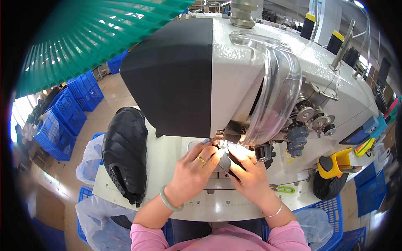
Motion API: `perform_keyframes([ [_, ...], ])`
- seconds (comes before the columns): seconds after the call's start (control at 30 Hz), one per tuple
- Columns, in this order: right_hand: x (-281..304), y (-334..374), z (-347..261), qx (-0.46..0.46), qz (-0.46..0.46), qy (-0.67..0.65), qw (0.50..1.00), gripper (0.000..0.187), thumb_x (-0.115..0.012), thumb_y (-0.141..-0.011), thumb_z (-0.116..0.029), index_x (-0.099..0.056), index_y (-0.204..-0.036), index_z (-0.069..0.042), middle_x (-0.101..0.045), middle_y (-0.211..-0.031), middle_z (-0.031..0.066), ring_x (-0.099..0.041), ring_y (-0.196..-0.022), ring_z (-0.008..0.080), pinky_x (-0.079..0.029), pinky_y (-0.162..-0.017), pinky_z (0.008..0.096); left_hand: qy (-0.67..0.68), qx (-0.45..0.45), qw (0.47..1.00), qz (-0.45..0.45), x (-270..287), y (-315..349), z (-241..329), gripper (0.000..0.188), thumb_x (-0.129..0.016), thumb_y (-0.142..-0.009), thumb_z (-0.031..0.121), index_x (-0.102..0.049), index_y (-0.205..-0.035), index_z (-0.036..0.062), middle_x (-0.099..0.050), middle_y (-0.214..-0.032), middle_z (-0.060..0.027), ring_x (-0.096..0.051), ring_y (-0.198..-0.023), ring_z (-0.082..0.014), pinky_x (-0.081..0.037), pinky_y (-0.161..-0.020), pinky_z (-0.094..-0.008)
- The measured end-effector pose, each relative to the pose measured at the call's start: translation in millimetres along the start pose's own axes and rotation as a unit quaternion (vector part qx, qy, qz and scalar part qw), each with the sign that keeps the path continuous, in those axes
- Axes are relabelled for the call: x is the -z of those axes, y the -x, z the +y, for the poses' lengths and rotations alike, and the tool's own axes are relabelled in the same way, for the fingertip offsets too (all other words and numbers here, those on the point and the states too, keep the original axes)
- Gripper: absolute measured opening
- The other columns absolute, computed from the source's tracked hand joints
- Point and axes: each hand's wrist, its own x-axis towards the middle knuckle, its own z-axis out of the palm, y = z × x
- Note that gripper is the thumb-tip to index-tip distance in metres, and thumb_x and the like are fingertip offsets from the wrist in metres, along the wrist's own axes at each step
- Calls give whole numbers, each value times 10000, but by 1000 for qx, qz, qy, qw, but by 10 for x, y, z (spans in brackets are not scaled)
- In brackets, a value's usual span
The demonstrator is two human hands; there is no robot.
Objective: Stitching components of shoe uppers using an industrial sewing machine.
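My left hand [191,170], with a ring and a pale green bangle on its arm, is closed with its fingertips pressed on a small dark piece of material [225,162]. From the other side my right hand [250,175], a thin bracelet at its wrist, grips the same piece between thumb and fingers. Both hands are close together under the head of a white and black sewing machine [234,83], right at its lit needle area [224,144]. The piece's far end is hidden by glare and fingers.
On the machine table [201,209], a stack of black ridged pieces [125,154] lies left. Green thread snips [285,189] and a yellow holder [335,164] are right. Blue crates [58,134] stand on the floor; a green ribbed shade [96,42] hangs upper left.
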Motion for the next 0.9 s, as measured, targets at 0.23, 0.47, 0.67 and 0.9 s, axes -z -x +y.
perform_keyframes([
  [0.23,-6,22,31,32,13,12,999,435,-742,-681,-63,-657,-1106,-90,-639,-1098,79,-548,-1015,307,-397,-945,458,-39,-55,998,-6,44,-8,-39,285,-652,-713,26,-658,-998,26,-624,-1013,-83,-646,-893,-246,-569,-716,-338],
  [0.47,17,-7,-38,32,9,15,999,484,-733,-671,-45,-655,-1148,-65,-648,-1101,86,-553,-994,320,-399,-952,476,92,86,992,21,19,26,-75,249,-680,-709,11,-706,-957,29,-689,-877,-61,-687,-796,-226,-565,-657,-311],
  [0.67,-26,24,-64,10,19,31,999,474,-747,-653,-37,-672,-1120,-58,-646,-1123,94,-549,-991,330,-424,-935,482,9,5,999,33,-9,71,21,284,-633,-689,-47,-697,-960,10,-673,-936,-106,-692,-864,-279,-587,-721,-340],
  [0.9,-51,-15,-141,-15,39,40,998,416,-771,-587,2,-685,-992,-36,-635,-1207,132,-553,-1133,324,-445,-953,431,3,-5,1000,20,-19,59,39,317,-610,-687,-51,-665,-998,-24,-652,-1009,-134,-684,-942,-318,-587,-770,-365],
])
